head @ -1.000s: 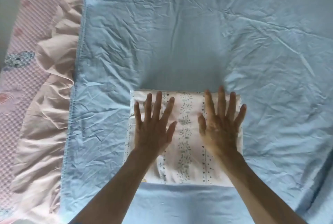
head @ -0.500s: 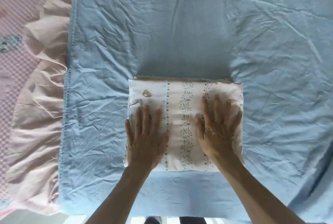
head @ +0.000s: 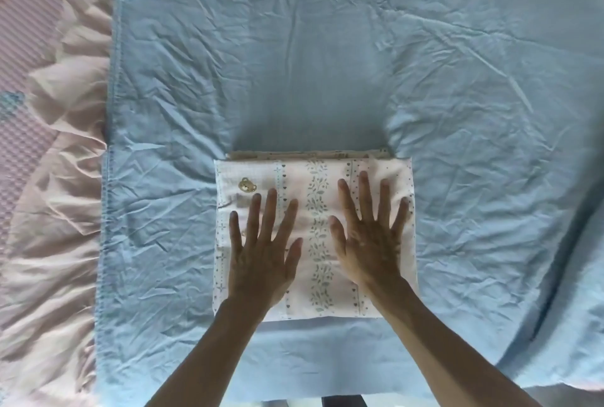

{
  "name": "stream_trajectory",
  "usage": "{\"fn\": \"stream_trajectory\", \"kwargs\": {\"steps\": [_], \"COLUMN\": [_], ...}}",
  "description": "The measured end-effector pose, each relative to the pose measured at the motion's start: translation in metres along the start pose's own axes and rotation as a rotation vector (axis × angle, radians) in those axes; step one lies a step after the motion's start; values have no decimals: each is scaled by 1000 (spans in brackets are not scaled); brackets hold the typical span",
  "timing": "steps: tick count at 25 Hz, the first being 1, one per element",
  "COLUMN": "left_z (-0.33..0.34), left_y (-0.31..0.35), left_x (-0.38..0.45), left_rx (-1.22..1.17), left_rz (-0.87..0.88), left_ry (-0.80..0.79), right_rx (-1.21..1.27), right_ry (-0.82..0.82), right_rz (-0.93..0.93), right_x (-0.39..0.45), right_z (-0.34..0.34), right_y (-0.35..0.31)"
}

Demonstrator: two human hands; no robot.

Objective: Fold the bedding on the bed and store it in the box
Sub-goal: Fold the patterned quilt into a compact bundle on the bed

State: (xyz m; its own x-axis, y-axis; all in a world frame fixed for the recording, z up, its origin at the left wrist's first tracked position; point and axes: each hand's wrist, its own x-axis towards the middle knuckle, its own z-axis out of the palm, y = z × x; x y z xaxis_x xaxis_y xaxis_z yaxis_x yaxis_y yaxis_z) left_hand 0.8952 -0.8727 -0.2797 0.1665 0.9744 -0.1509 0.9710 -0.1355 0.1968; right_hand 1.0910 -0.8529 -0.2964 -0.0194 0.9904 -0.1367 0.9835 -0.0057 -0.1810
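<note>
Folded bedding point(head: 313, 236): compact white printed rectangle, several layers showing at the far edge, lying under both palms. Folding looks close to done; storing remains, and no box is in view. Left hand point(head: 261, 259) flat on the bundle's left half, fingers straight and spread, gripping nothing. Right hand point(head: 372, 243) the same on the right half, pressing down. Beneath and all round the hands, creased blue sheet point(head: 327, 63); well left of the left hand, pink ruffled cover point(head: 55, 210).
</note>
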Motion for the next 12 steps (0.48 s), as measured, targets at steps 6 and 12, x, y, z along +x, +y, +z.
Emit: {"fn": "stream_trajectory", "kwargs": {"steps": [6, 12], "left_z": [31, 8], "left_y": [-26, -7], "left_x": [90, 37], "left_rx": [80, -176], "left_rz": [-229, -544], "left_ry": [-243, -131], "right_rx": [19, 74], "right_ry": [-172, -165], "right_rz": [82, 235], "right_x": [77, 41], "right_z": [39, 7], "right_y": [28, 36]}}
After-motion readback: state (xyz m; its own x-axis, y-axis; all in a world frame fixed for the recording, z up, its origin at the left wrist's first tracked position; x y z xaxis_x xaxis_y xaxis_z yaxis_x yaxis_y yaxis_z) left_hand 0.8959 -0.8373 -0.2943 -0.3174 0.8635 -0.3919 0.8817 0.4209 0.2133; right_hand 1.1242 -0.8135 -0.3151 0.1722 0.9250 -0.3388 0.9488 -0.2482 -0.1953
